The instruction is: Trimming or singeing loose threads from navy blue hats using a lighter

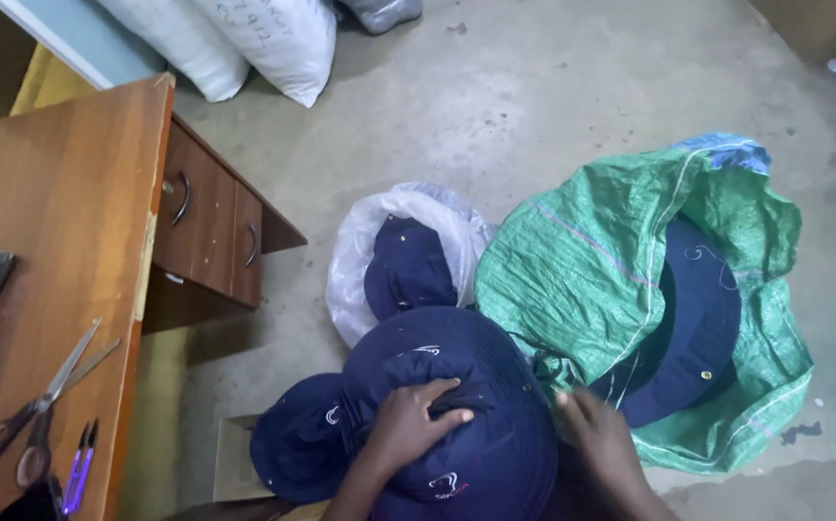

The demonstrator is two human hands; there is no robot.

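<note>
A large green woven sack lies open on the concrete floor, right of centre, with a navy hat showing in its mouth. Two white filled sacks lean at the top edge of the floor, beside the far corner of the wooden desk; dark writing marks one (too small to make out). A smaller clear plastic bag sits just left of the green sack, touching it, and holds another navy hat.

At the bottom centre, a navy wide-brimmed hat rests on a stack of like hats, bearing small white stitched emblems. The left hand lies flat on its crown, fingers spread and slightly curled, pressing rather than gripping. The right hand is at the hat's right brim edge, against the green sack; whether it pinches the brim cannot be told.

On the desk's near edge lie scissors and purple thread snips.
</note>
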